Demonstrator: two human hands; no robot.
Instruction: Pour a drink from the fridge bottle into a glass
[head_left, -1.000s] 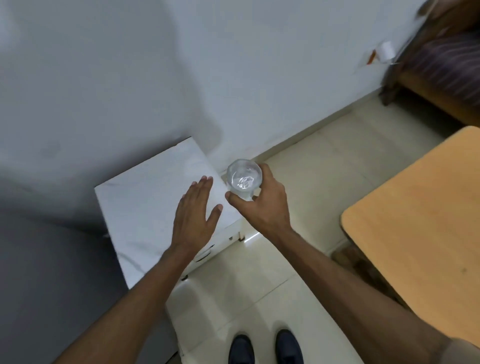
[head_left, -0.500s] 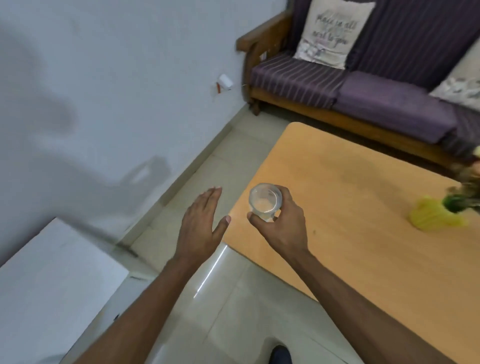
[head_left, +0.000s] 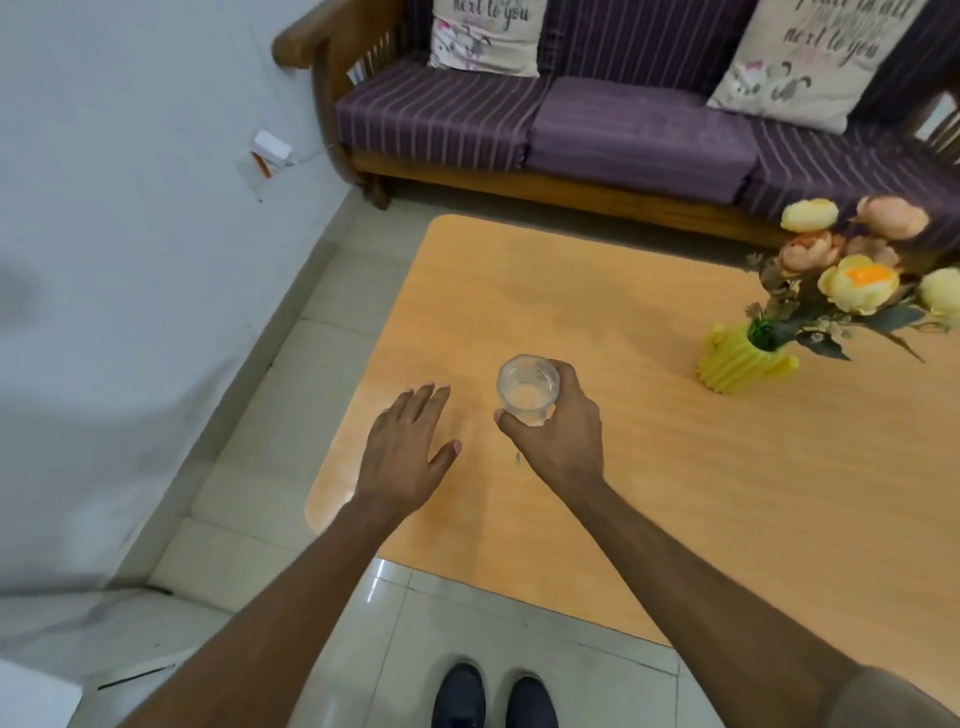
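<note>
— From the head camera: where's the glass (head_left: 528, 387)?

— In the right hand (head_left: 558, 435), fingers wrapped round it, upright, over the wooden counter (head_left: 649, 441).

— And the left hand (head_left: 404, 451)?

— Flat, fingers spread, holding nothing, just beside it above the counter's near corner.

— Anything else?

— A yellow vase (head_left: 740, 360) of flowers stands well apart at right; purple sofa (head_left: 597, 119) beyond.

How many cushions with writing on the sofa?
2. One cushion leans on the sofa backrest near its left armrest; the other cushion leans toward the right end. Both are cut off by the frame's top; more could sit out of view.
</note>
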